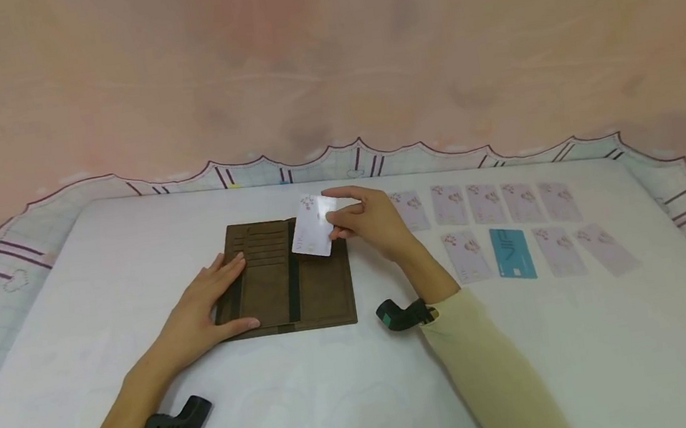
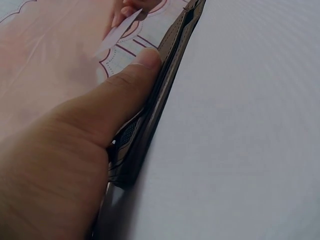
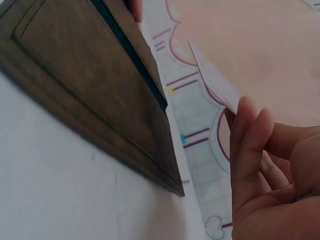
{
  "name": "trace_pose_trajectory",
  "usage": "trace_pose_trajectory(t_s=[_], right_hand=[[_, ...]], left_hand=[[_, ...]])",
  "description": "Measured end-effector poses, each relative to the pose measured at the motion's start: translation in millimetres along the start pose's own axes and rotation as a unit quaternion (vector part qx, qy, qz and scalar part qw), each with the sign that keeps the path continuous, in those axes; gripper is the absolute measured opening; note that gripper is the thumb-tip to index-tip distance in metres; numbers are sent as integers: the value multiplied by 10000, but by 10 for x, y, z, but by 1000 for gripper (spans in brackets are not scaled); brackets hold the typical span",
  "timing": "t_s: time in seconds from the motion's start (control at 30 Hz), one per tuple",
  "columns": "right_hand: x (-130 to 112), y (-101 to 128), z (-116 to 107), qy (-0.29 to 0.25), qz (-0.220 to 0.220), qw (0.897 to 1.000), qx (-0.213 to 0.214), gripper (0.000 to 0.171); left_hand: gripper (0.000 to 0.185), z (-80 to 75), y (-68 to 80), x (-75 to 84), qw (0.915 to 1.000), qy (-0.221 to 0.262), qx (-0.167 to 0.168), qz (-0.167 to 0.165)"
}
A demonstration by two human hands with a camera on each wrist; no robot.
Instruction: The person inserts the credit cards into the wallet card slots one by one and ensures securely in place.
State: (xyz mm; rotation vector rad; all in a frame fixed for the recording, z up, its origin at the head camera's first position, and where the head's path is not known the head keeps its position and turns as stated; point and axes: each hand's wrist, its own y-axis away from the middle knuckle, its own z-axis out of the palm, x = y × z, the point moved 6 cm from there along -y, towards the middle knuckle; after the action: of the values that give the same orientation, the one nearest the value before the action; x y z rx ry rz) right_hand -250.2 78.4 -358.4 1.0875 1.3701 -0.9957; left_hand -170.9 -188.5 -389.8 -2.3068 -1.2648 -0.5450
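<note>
Viewing white tabletop [image 1: 314, 391], we find brown leather-look rectangular wallet [image 1: 327, 288] open, left of centre. Our left hand [image 1: 196, 309], spread wide, rests on wallet's left side, thumb by near edge. Our right hand [image 1: 376, 220], narrowed to pinch, holds right edge of thin white rectangular card [image 1: 313, 231]. Card sits above wallet's far part, right of its middle; long axis near to far, far end leaning right; right hand nearer.

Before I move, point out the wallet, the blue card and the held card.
wallet [image 1: 327, 288], head view, on its right inner panel
blue card [image 1: 513, 254], head view, middle of its face
held card [image 1: 311, 227], head view, middle of its face
</note>
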Motion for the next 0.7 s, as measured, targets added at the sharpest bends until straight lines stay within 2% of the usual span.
trace_pose_trajectory(t_s=[0.33, 0.53, 0.7], right_hand=[[-3, -204, 260, -304, -76, 9995, 65, 40], [-10, -286, 408, -442, -100, 9988, 207, 39], [64, -327, 548, -630, 55, 9975, 308, 39]], left_hand=[[93, 3, -32, 27, 9999, -7, 82, 95], [92, 8, -41, 29, 10000, 29, 26, -6], [93, -7, -25, 6, 9999, 23, -41, -117]])
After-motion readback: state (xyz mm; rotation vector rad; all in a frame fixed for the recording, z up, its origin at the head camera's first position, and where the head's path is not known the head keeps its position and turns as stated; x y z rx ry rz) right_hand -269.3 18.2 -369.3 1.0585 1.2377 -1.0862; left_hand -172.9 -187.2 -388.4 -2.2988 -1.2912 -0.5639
